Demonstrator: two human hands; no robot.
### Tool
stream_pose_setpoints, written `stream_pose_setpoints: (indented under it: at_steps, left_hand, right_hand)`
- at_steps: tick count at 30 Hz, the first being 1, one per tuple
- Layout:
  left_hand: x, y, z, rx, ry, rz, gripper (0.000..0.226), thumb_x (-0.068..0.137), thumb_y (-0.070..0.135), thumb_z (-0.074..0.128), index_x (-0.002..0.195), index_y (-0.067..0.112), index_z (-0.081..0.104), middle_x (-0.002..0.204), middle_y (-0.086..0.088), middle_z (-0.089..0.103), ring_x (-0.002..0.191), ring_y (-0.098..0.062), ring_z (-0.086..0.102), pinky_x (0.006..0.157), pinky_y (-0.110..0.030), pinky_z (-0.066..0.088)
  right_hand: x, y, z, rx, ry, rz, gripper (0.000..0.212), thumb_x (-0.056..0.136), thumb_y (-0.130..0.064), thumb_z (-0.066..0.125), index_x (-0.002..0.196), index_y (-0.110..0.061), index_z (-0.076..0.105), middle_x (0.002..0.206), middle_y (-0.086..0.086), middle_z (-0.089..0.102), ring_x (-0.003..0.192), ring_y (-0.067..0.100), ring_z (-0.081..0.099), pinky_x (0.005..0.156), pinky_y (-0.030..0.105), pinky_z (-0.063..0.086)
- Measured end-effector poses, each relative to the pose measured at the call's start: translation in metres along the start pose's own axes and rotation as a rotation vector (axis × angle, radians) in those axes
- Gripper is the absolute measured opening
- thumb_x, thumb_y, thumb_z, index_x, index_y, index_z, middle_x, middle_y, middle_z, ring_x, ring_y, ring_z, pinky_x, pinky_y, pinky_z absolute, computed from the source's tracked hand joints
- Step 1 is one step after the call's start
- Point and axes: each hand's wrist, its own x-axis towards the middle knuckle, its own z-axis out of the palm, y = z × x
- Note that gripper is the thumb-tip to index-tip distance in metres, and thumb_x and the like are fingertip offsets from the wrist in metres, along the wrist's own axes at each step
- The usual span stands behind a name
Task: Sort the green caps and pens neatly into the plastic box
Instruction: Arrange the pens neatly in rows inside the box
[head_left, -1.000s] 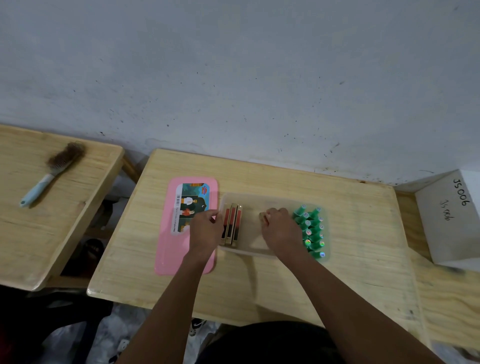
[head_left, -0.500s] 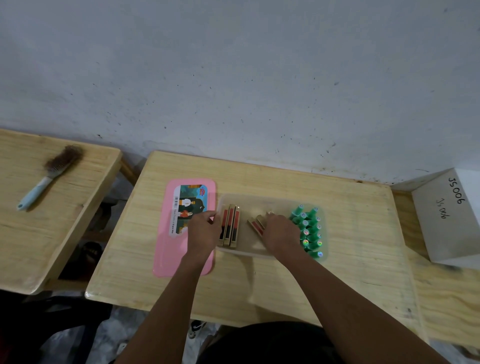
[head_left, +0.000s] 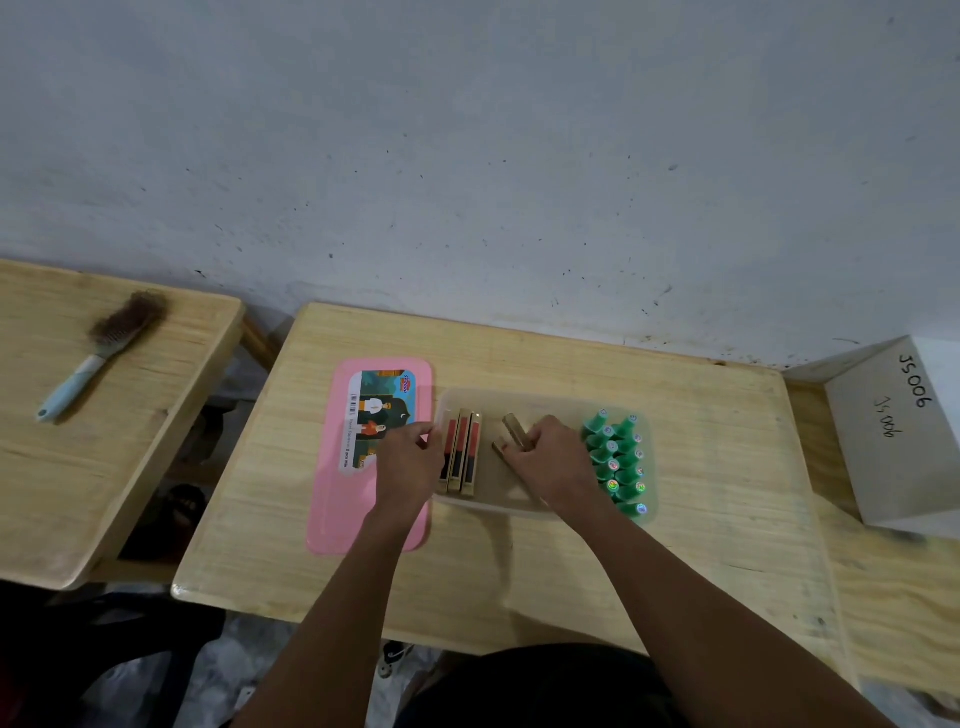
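A clear plastic box (head_left: 524, 401) lies on the middle wooden desk (head_left: 519, 582). Several green caps (head_left: 615, 462) stand in tidy rows at its right end. Three gold-and-red pens (head_left: 462, 452) lie side by side at its left end. My left hand (head_left: 410, 462) rests at the box's left rim, fingertips touching the leftmost pen. My right hand (head_left: 556, 462) is in the middle of the box, shut on two more gold pens (head_left: 514, 431) that stick out slanted to the upper left.
The box's pink lid (head_left: 332, 499) with a picture label lies left of the box. A brush (head_left: 104, 348) lies on the left desk (head_left: 104, 467), across a gap. A white carton marked JS006 (head_left: 898, 431) stands at the right. The wall runs behind the desks.
My right hand has drawn two gold pens out from under it and turned them slanted in the box's middle. My left hand has stayed at the box's left end.
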Motion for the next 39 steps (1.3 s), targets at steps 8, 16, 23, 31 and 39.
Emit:
stream_pose_setpoints:
  at_steps: [8, 16, 23, 31, 39]
  left_hand:
    - [-0.001, 0.000, 0.000, -0.017, -0.005, -0.010, 0.026, 0.094, 0.014, 0.055, 0.114, 0.003, 0.067, 0.081, -0.005, 0.065, 0.063, -0.001, 0.054, 0.054, -0.010, 0.036]
    - [0.000, -0.001, 0.001, -0.001, -0.016, -0.010, 0.027, 0.095, 0.015, 0.054, 0.116, 0.004, 0.066, 0.089, -0.009, 0.069, 0.069, -0.005, 0.056, 0.054, -0.007, 0.034]
    - [-0.001, -0.001, 0.001, 0.005, -0.017, -0.022, 0.027, 0.095, 0.015, 0.054, 0.116, 0.005, 0.066, 0.083, -0.001, 0.062, 0.064, 0.002, 0.053, 0.053, -0.005, 0.033]
    - [-0.001, -0.001, 0.001, -0.003, -0.012, -0.017, 0.026, 0.094, 0.016, 0.055, 0.114, 0.005, 0.067, 0.081, -0.002, 0.064, 0.065, -0.003, 0.055, 0.054, -0.007, 0.035]
    - [-0.001, -0.002, 0.000, -0.004, -0.010, -0.008, 0.025, 0.094, 0.014, 0.055, 0.114, 0.004, 0.067, 0.081, -0.004, 0.065, 0.063, -0.002, 0.055, 0.053, -0.008, 0.036]
  right_hand:
    - [-0.005, -0.014, 0.020, 0.263, -0.124, 0.026, 0.013, 0.080, -0.013, 0.064, 0.070, -0.016, 0.058, 0.075, 0.006, 0.067, 0.071, 0.025, 0.068, 0.067, 0.036, 0.055]
    - [0.001, -0.012, 0.032, 0.189, -0.140, 0.007, 0.008, 0.085, -0.012, 0.062, 0.081, -0.011, 0.070, 0.083, 0.007, 0.073, 0.080, 0.022, 0.067, 0.076, 0.036, 0.056]
    - [0.001, -0.009, 0.038, 0.201, -0.159, 0.008, 0.016, 0.083, -0.006, 0.056, 0.091, -0.013, 0.068, 0.089, 0.006, 0.069, 0.078, 0.020, 0.058, 0.067, 0.025, 0.041]
    - [0.006, -0.010, 0.044, 0.296, -0.159, 0.059, 0.019, 0.083, -0.012, 0.063, 0.099, -0.013, 0.071, 0.099, 0.006, 0.073, 0.093, 0.023, 0.067, 0.083, 0.034, 0.054]
    - [0.004, -0.004, 0.019, 0.204, -0.168, -0.084, 0.030, 0.089, 0.000, 0.050, 0.107, -0.007, 0.073, 0.101, -0.001, 0.071, 0.088, 0.011, 0.064, 0.071, 0.013, 0.043]
